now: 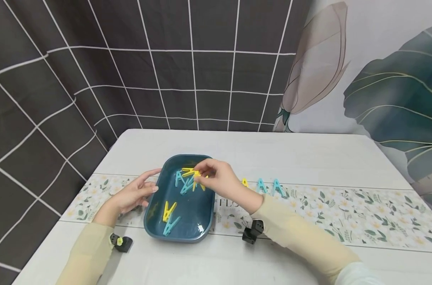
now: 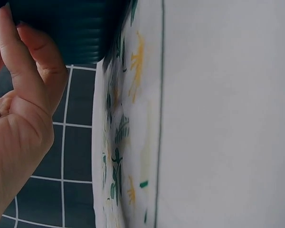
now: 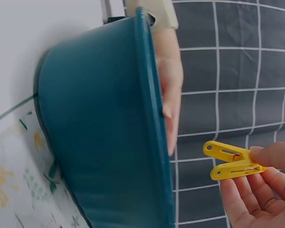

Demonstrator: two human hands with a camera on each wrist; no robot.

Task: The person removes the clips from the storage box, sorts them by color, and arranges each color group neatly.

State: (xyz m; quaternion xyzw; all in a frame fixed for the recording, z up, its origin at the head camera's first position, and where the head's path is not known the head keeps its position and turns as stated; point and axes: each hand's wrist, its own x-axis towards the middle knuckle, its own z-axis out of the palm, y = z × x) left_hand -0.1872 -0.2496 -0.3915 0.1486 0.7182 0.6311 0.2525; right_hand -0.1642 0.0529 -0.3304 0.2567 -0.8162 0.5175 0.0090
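A dark teal plastic basin [image 1: 198, 213] stands on the table with several yellow and light-blue clothespins in it. Over its far right part my right hand [image 1: 221, 180] pinches a yellow clothespin [image 3: 232, 164] between thumb and fingers, above the rim in the right wrist view. My left hand [image 1: 134, 194] is at the basin's left side, its fingers loosely bent and touching the wall. Inside, a yellow clothespin [image 1: 168, 211] and a light-blue clothespin [image 1: 171, 225] lie near the front; others cluster beneath my right hand, partly hidden.
Right of the basin, a yellow clothespin [image 1: 244, 182] and two light-blue clothespins [image 1: 260, 185] lie in a row, partly behind my right forearm. The white table [image 1: 180, 261] carries a floral printed strip [image 1: 344, 209]. A dark gridded curtain [image 1: 166, 67] hangs behind and to the left.
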